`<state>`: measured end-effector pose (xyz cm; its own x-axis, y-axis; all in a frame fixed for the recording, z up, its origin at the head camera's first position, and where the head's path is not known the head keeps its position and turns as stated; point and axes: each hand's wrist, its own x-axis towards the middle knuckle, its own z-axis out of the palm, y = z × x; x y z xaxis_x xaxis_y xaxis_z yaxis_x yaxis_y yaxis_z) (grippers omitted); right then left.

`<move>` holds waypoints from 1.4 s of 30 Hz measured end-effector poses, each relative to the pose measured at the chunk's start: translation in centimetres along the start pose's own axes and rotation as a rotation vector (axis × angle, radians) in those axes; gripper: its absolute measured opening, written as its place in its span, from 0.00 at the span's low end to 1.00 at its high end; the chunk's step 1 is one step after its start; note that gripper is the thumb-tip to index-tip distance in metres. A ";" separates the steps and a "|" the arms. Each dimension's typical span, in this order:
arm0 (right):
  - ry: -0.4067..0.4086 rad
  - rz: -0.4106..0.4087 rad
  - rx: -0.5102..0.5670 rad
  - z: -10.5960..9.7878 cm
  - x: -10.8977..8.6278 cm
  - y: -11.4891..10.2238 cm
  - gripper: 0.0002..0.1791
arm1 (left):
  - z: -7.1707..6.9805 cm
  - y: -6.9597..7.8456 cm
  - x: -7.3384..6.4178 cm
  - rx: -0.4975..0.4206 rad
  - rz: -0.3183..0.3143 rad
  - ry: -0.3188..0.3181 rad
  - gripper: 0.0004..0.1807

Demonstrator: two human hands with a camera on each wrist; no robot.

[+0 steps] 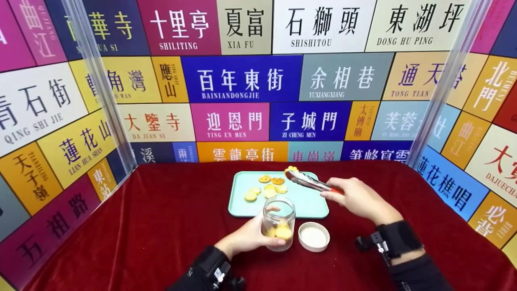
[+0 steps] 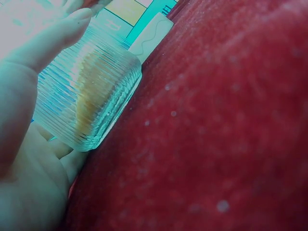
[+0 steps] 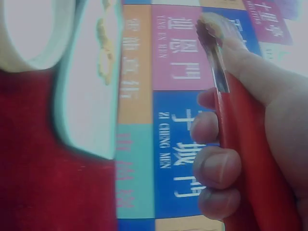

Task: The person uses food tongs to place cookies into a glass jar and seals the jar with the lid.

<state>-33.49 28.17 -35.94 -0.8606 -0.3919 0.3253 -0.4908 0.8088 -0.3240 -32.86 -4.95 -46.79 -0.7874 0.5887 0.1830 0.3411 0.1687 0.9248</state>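
My left hand [image 1: 248,234] grips a clear ribbed glass jar [image 1: 278,220], its mouth uncovered and several yellow biscuits [image 1: 281,231] inside. The left wrist view shows the jar [image 2: 91,96] close over the red cloth, thumb on one side and fingers behind. My right hand [image 1: 359,198] holds tongs [image 1: 309,180] with red handles and metal ends, its fingers curled round the handles [image 3: 255,159]. At the tongs' tips is a yellow biscuit [image 1: 291,170], above the back of a mint-green tray [image 1: 238,182]. Several round biscuits [image 1: 269,189] lie on that tray.
A round white lid [image 1: 314,237] lies on the red cloth [image 1: 169,210], right of the jar and in front of the tray. Walls of coloured panels with lettering [image 1: 242,79] stand behind and at both sides, with clear strips [image 1: 434,89] at the corners.
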 end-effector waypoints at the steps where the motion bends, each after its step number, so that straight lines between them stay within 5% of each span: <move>1: -0.001 0.001 0.000 -0.3 0.0 -0.2 0.14 | 0.0 0.0 0.0 0.002 0.002 0.000 0.52; 22: -0.067 -0.092 -0.015 -4.1 -1.3 -4.3 0.17 | 0.0 0.2 -0.1 0.012 0.005 -0.002 0.53; 42: -0.194 -0.213 -0.016 -3.9 -1.6 -5.5 0.12 | 0.0 0.3 -0.2 -0.017 0.005 -0.012 0.52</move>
<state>-28.87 26.07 -31.22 -0.7489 -0.6292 0.2080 -0.6626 0.7054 -0.2517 -32.60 -5.04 -46.55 -0.7795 0.5989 0.1835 0.3358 0.1522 0.9295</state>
